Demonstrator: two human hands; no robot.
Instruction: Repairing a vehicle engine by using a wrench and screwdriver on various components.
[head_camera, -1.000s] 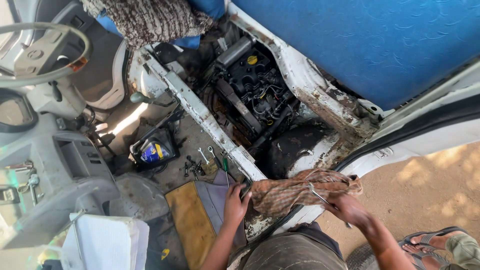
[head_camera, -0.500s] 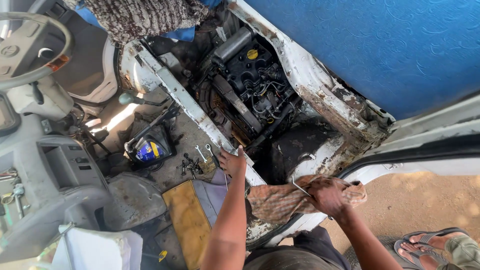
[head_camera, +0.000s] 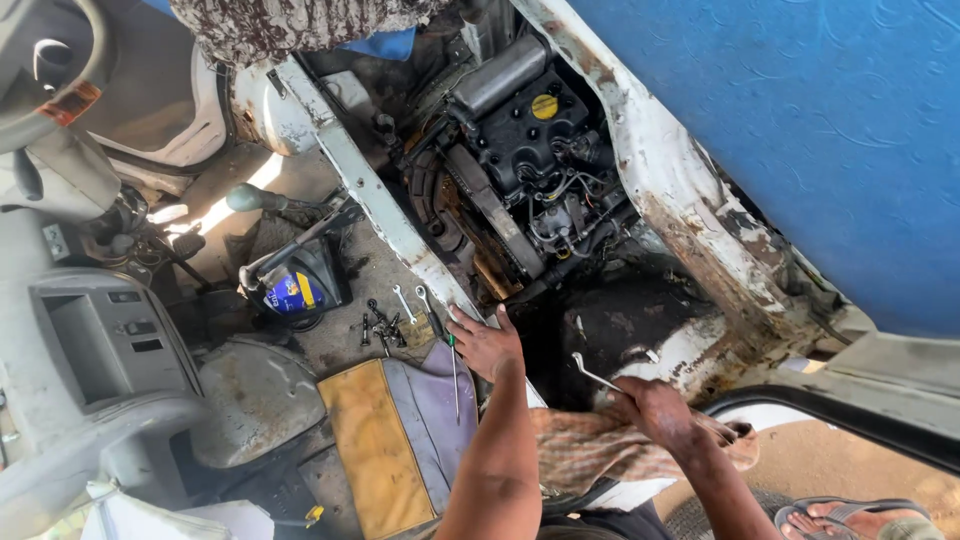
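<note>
My left hand (head_camera: 484, 344) rests with spread fingers on the white metal frame rail (head_camera: 380, 215) of a vehicle cab, beside a screwdriver (head_camera: 453, 372) lying on a purple mat. My right hand (head_camera: 652, 407) grips a bent metal wrench (head_camera: 592, 372) and presses on a brown patterned rag (head_camera: 590, 450) at the door sill. Ahead of both hands lies the exposed black engine (head_camera: 530, 160) with a yellow filler cap (head_camera: 544, 106).
Loose wrenches and sockets (head_camera: 392, 318) lie on the cab floor near a dark oil can (head_camera: 295, 285) and the gear lever (head_camera: 262, 202). A yellow and purple mat (head_camera: 395, 440), grey dashboard (head_camera: 95, 350), steering wheel (head_camera: 55, 75) and raised blue seat underside (head_camera: 800, 130) surround the opening. A sandalled foot (head_camera: 850, 518) stands outside.
My left hand reached forward from the rag to the frame rail. My right hand moved left along the sill with the wrench. The view has closed in on the engine.
</note>
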